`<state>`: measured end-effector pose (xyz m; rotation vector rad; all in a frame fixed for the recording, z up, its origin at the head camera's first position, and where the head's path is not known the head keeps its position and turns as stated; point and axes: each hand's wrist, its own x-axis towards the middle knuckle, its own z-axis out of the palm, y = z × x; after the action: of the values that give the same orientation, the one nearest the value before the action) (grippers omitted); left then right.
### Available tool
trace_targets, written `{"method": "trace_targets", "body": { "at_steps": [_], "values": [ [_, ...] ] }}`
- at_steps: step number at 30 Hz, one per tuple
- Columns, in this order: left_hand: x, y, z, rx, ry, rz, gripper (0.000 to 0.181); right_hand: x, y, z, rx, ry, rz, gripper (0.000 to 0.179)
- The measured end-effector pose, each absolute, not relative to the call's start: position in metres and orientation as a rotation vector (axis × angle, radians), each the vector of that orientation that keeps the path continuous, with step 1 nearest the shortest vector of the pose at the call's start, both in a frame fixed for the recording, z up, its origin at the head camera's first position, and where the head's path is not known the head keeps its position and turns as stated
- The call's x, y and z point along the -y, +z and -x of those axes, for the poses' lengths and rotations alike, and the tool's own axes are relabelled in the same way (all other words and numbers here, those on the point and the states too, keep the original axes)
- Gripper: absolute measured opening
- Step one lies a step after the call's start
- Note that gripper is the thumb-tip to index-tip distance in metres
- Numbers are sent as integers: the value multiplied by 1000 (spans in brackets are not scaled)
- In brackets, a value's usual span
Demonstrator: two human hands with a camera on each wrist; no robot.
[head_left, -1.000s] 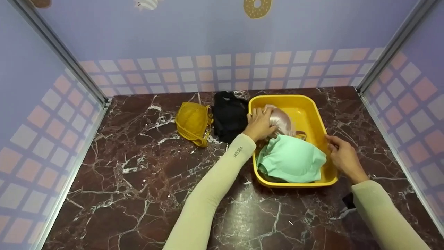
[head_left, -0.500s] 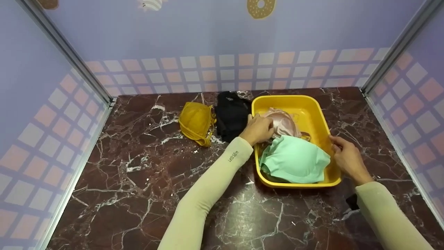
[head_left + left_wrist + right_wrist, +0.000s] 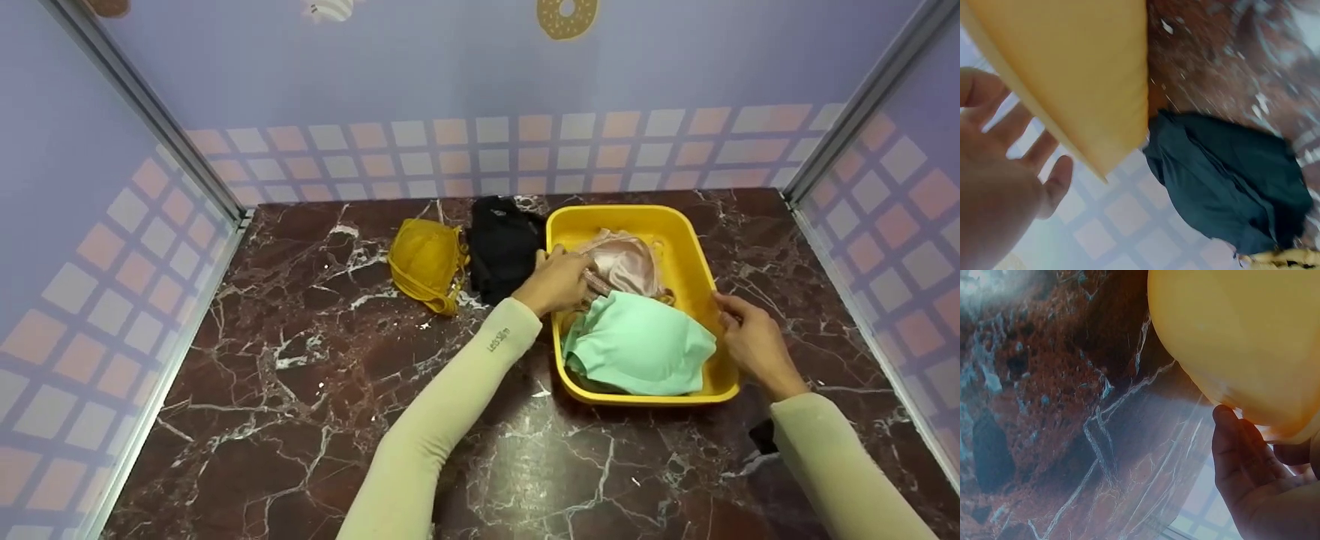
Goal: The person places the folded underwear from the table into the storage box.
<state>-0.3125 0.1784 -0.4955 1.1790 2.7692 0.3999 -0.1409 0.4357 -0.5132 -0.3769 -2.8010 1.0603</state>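
And the pink bra (image 3: pixel 630 264) now sits wider and farther right inside the yellow tub (image 3: pixel 679 251), just behind the mint bra (image 3: pixel 641 345); the left hand (image 3: pixel 553 282) appears to pinch its band (image 3: pixel 598 283), the right hand (image 3: pixel 756 341) grips the tub's side: arranging looks unfinished.

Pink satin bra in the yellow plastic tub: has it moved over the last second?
Yes: in the head view, the pink satin bra has shifted slightly right relative to the yellow plastic tub.
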Motion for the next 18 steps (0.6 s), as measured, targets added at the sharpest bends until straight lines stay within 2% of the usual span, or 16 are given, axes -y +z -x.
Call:
{"method": "trace_targets", "body": {
  "at_steps": [8, 18],
  "values": [
    [-121, -492, 331, -2947, 570, -1109, 34, -435, -513, 141, 2811, 1060, 357, 40],
    [-56, -494, 345, -3073, 574, -910, 37, -434, -512, 140, 2825, 1074, 377, 42]
  ]
}}
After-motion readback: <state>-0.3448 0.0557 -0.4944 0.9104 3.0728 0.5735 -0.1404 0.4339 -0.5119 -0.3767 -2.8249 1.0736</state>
